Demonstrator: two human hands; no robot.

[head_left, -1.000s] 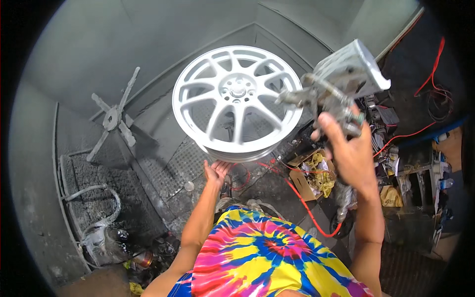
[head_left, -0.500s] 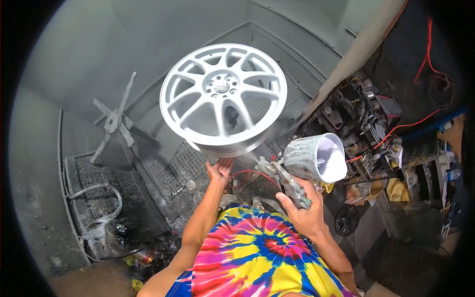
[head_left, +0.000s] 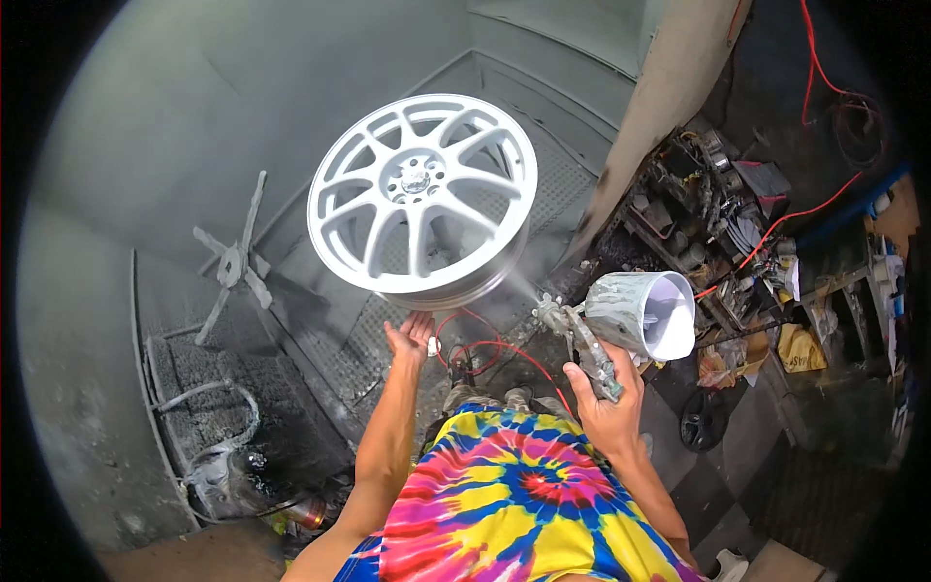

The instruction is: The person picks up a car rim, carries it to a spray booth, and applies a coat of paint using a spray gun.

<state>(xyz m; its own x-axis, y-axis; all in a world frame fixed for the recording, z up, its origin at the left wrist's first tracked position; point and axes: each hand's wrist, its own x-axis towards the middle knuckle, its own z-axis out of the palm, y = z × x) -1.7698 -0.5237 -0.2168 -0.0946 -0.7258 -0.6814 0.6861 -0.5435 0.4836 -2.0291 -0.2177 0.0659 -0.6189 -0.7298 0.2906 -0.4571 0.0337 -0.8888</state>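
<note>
A white multi-spoke car wheel rim [head_left: 416,182] is held up in front of me, its face tilted upward; what supports it is hidden beneath. My left hand [head_left: 411,337] is open, palm up and fingers spread, just below the rim's near lower edge; I cannot tell if it touches. In my right hand [head_left: 611,396] is a paint-smeared spray gun [head_left: 588,351], its nozzle pointing at the rim's near right side. A pale mist leaves the nozzle toward the barrel. The gun's whitish cup [head_left: 621,308] leans right, its open mouth showing white inside.
A grey-coated cross-shaped stand [head_left: 231,266] is at left, above a rough dark block with a hose [head_left: 242,400]. A red hose [head_left: 504,345] loops below the rim. Cluttered shelving [head_left: 718,223] stands right, and a dark round disc [head_left: 695,421] lies on the floor. Grey walls enclose the far side.
The rim's spokes have turned, and it sits slightly further left in view. My right hand and the spray gun appear slightly lower and further right. My left hand is freed from overlapping the rim.
</note>
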